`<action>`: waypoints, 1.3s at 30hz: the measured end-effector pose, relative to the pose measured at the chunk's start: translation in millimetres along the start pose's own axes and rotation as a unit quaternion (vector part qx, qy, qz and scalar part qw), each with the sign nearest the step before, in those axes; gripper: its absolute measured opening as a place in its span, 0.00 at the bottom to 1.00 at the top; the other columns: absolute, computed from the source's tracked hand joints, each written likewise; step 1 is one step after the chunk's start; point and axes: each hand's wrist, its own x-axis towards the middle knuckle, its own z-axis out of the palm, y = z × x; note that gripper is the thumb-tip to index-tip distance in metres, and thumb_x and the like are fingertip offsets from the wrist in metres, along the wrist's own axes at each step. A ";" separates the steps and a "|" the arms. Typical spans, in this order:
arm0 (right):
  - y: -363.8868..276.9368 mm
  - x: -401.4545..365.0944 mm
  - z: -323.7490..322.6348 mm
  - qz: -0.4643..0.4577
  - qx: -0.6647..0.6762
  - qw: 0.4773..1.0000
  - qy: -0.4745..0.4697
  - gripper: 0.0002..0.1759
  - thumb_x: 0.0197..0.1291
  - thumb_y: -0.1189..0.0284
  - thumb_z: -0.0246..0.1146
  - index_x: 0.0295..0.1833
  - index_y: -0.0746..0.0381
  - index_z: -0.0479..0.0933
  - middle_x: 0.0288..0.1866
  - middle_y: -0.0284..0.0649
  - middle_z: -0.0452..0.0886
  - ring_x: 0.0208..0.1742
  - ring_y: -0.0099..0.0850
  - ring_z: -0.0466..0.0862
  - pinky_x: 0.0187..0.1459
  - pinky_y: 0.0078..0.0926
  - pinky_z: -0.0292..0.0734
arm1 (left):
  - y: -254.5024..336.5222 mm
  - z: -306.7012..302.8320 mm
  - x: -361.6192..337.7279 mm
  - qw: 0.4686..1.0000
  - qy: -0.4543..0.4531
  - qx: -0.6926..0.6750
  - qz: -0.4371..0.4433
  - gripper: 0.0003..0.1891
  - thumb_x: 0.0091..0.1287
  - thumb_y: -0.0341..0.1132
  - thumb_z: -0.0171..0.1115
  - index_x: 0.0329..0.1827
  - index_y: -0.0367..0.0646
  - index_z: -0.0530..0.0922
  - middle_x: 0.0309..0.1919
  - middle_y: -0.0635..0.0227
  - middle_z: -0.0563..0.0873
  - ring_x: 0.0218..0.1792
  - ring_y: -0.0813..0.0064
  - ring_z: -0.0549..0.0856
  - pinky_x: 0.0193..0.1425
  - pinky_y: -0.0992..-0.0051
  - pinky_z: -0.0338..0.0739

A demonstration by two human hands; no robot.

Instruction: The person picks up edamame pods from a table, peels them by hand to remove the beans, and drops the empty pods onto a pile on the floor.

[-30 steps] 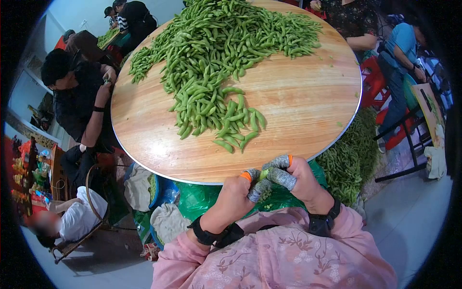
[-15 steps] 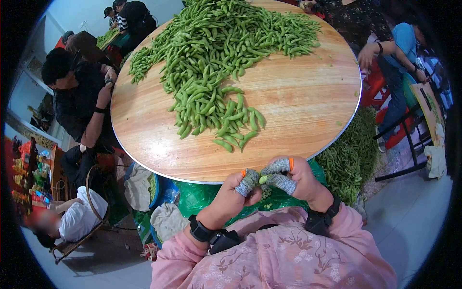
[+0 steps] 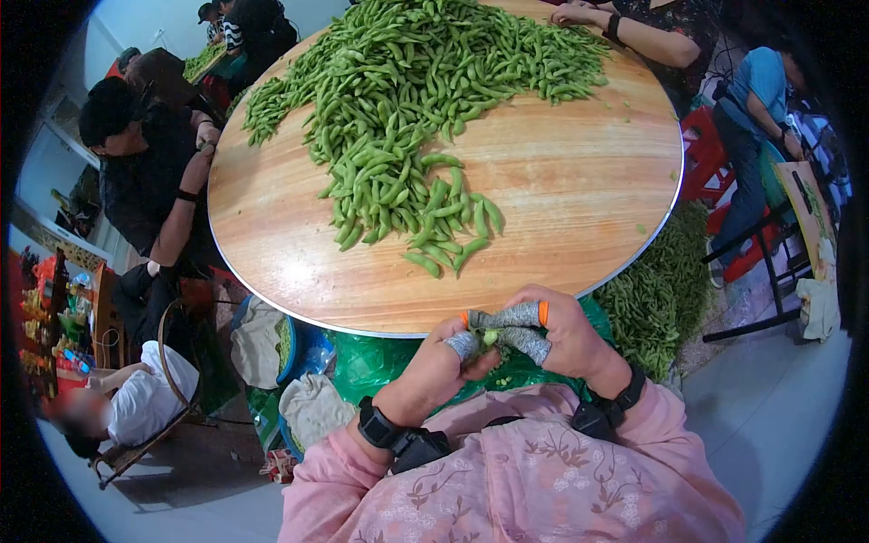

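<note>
Just off the near edge of the round wooden table (image 3: 579, 208), my two hands meet around a small green edamame pod (image 3: 490, 337). My left hand (image 3: 436, 364) is closed at its left side, with a grey knitted finger cover on. From the right, my right hand (image 3: 570, 339) pinches it between thumb and finger, both in grey covers with orange bands. The fingers hide most of the pod. Beyond my hands, a large heap of edamame pods (image 3: 398, 109) spreads over the table, a narrow tongue of it reaching toward me.
Green plastic sheeting (image 3: 371, 366) lies below the table edge. More pods (image 3: 656, 294) are piled on the floor at right. Blue tubs with grey cloths (image 3: 312, 409) stand at left. Co-workers sit left and at the far right; another person's hand (image 3: 579, 14) touches the far edge.
My fingers have shifted slightly around the pod, and the right finger and thumb now arch over it. Across the table, a person's arm has come in over the far edge.
</note>
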 end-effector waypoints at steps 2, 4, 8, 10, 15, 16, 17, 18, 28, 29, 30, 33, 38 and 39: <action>-0.8 0.2 1.5 0.009 0.016 1.000 0.002 0.08 0.45 0.78 0.62 0.35 0.64 0.76 0.29 0.41 0.76 0.31 0.31 0.77 0.35 0.24 0.71 | 0.8 -5.6 1.7 0.999 -0.034 -0.002 -0.004 0.05 0.63 0.32 0.48 0.35 0.42 0.71 0.20 0.73 0.72 0.18 0.84 0.68 0.20 0.86 0.57; -1.6 0.8 2.4 0.029 0.026 0.999 0.020 0.08 0.46 0.78 0.61 0.35 0.64 0.77 0.30 0.40 0.76 0.31 0.31 0.77 0.35 0.24 0.71 | 3.1 -5.0 1.3 0.998 -0.068 -0.003 -0.008 0.05 0.62 0.32 0.48 0.37 0.42 0.71 0.20 0.71 0.71 0.18 0.82 0.67 0.20 0.85 0.57; 0.1 1.1 2.6 0.025 0.000 1.000 0.017 0.08 0.47 0.78 0.61 0.36 0.65 0.77 0.30 0.40 0.77 0.31 0.30 0.77 0.35 0.23 0.71 | 1.6 -3.9 0.9 0.999 -0.036 0.032 0.019 0.07 0.62 0.36 0.52 0.36 0.43 0.71 0.18 0.73 0.72 0.17 0.84 0.68 0.20 0.85 0.57; -0.3 0.9 1.9 0.034 0.008 0.999 -0.004 0.08 0.47 0.78 0.61 0.36 0.65 0.77 0.30 0.40 0.77 0.31 0.30 0.77 0.35 0.23 0.71 | 1.6 -4.6 1.2 0.992 -0.061 0.099 0.055 0.07 0.61 0.37 0.54 0.36 0.43 0.72 0.17 0.73 0.72 0.17 0.84 0.68 0.20 0.86 0.58; 1.3 -2.7 2.9 0.070 0.046 0.996 -0.017 0.08 0.47 0.78 0.60 0.37 0.65 0.76 0.30 0.40 0.77 0.31 0.29 0.77 0.35 0.22 0.71 | 3.0 -3.7 -1.7 0.982 -0.007 0.182 0.058 0.03 0.60 0.32 0.54 0.33 0.43 0.72 0.20 0.74 0.74 0.19 0.85 0.69 0.23 0.87 0.61; 1.0 -3.3 3.3 0.072 0.047 0.996 -0.015 0.08 0.48 0.78 0.60 0.37 0.65 0.76 0.30 0.40 0.77 0.31 0.28 0.77 0.35 0.22 0.71 | 2.9 -3.5 -1.6 0.982 -0.007 0.182 0.058 0.03 0.60 0.32 0.54 0.33 0.43 0.72 0.20 0.74 0.74 0.19 0.85 0.69 0.23 0.87 0.61; 1.3 -4.6 3.2 0.072 0.048 0.996 -0.014 0.08 0.48 0.78 0.60 0.37 0.65 0.76 0.30 0.40 0.77 0.31 0.28 0.77 0.35 0.22 0.71 | 2.6 -3.1 -1.5 0.972 -0.019 0.222 0.075 0.04 0.59 0.30 0.53 0.35 0.42 0.73 0.20 0.74 0.74 0.20 0.85 0.70 0.25 0.87 0.63; 1.9 -6.1 2.2 0.057 0.028 0.998 -0.006 0.08 0.48 0.78 0.60 0.37 0.65 0.76 0.31 0.41 0.78 0.31 0.28 0.77 0.35 0.22 0.71 | 2.4 -2.4 -1.3 0.960 -0.031 0.261 0.093 0.05 0.58 0.29 0.51 0.37 0.41 0.73 0.21 0.74 0.75 0.22 0.85 0.71 0.27 0.86 0.64; 7.6 -82.3 -105.6 0.196 -0.254 0.940 0.114 0.11 0.44 0.80 0.58 0.38 0.66 0.76 0.31 0.45 0.78 0.32 0.38 0.78 0.35 0.28 0.71 | 50.4 8.8 0.2 0.601 0.245 0.742 0.165 0.10 0.54 0.38 0.57 0.29 0.39 0.75 0.19 0.55 0.79 0.23 0.53 0.79 0.27 0.64 0.72; 11.7 -89.3 -111.8 0.198 -0.323 0.912 0.158 0.11 0.44 0.80 0.58 0.37 0.66 0.76 0.31 0.45 0.77 0.31 0.38 0.77 0.34 0.28 0.71 | 57.7 7.0 6.9 0.601 0.245 0.743 0.165 0.10 0.54 0.38 0.57 0.29 0.39 0.75 0.19 0.55 0.79 0.23 0.53 0.79 0.27 0.64 0.72; 11.8 -90.9 -115.4 0.198 -0.323 0.912 0.158 0.11 0.44 0.80 0.58 0.37 0.66 0.76 0.31 0.45 0.77 0.31 0.38 0.77 0.34 0.28 0.71 | 63.8 2.6 15.4 0.539 0.274 0.782 0.152 0.11 0.54 0.40 0.57 0.27 0.39 0.75 0.18 0.55 0.79 0.22 0.55 0.79 0.26 0.63 0.72; 9.6 -85.9 -120.9 0.235 -0.398 0.869 0.176 0.09 0.44 0.81 0.57 0.35 0.68 0.75 0.28 0.46 0.76 0.29 0.37 0.77 0.31 0.27 0.70 | 67.9 -15.0 31.6 0.456 0.296 0.823 0.166 0.13 0.54 0.42 0.57 0.24 0.39 0.75 0.16 0.55 0.78 0.21 0.56 0.80 0.26 0.62 0.72; -2.7 -51.8 -78.4 0.196 -0.159 0.934 0.253 0.05 0.47 0.78 0.59 0.33 0.67 0.75 0.27 0.40 0.79 0.28 0.25 0.77 0.31 0.22 0.71 | 70.8 -17.8 20.9 0.434 0.303 0.826 0.195 0.12 0.53 0.41 0.57 0.23 0.40 0.76 0.15 0.56 0.78 0.20 0.57 0.79 0.25 0.63 0.72; 7.6 -49.0 -68.6 0.159 -0.127 0.953 0.223 0.05 0.49 0.77 0.60 0.33 0.66 0.76 0.28 0.37 0.79 0.29 0.22 0.77 0.33 0.20 0.72 | 68.5 -14.5 13.6 0.467 0.289 0.810 0.204 0.12 0.52 0.41 0.59 0.24 0.41 0.76 0.13 0.57 0.76 0.18 0.58 0.78 0.23 0.65 0.70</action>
